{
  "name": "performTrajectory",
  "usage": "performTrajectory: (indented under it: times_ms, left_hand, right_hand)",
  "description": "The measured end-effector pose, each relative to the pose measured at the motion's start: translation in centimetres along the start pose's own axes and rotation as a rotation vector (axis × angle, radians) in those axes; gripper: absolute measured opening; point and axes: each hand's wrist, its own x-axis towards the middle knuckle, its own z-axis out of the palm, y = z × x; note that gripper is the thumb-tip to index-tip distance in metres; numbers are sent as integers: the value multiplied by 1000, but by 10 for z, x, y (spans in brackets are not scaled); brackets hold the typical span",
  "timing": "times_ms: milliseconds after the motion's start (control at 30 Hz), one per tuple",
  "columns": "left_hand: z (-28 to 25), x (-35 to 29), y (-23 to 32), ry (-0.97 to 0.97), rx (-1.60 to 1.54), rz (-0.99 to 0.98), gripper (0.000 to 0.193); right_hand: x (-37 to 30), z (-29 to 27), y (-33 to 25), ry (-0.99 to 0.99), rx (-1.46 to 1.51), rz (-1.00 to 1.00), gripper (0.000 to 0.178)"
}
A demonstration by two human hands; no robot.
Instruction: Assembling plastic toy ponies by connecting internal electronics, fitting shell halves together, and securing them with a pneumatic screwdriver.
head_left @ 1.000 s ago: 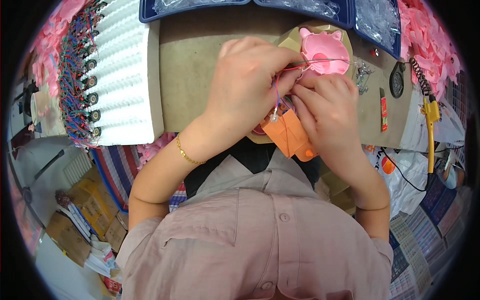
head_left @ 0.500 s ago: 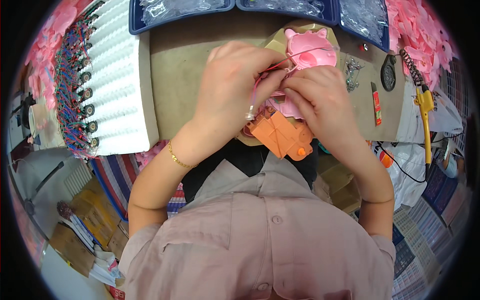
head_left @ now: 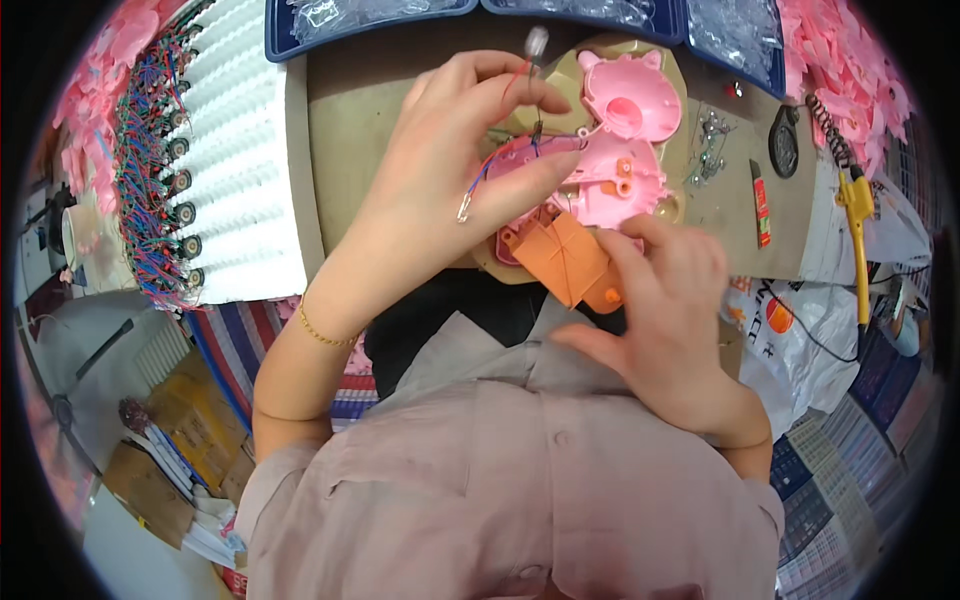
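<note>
Tabletop (head_left: 355,130) bears pink shells (head_left: 645,95), white foam (head_left: 250,190), blue bins (head_left: 288,48) — cardboard boxes (head_left: 145,490) at left.

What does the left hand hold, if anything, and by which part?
Thin red, blue and black wires, held below the clear bulb; exact contact is hidden.

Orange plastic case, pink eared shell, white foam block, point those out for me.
Orange plastic case (head_left: 563,258), head view: its broad face.
Pink eared shell (head_left: 648,88), head view: its hollow inside.
White foam block (head_left: 248,170), head view: its ridged top.
</note>
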Motion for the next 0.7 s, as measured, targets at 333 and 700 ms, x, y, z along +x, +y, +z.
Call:
performTrajectory:
  times_ms: [333, 700]
  left_hand:
    - [-16, 6, -3, -132, -727, -374, 24]
    - [-1, -79, -21, 57, 371, 392, 38]
  right_hand:
    - [30, -20, 30, -75, 285, -167, 58]
    - [47, -3, 42, 12, 231, -360, 62]
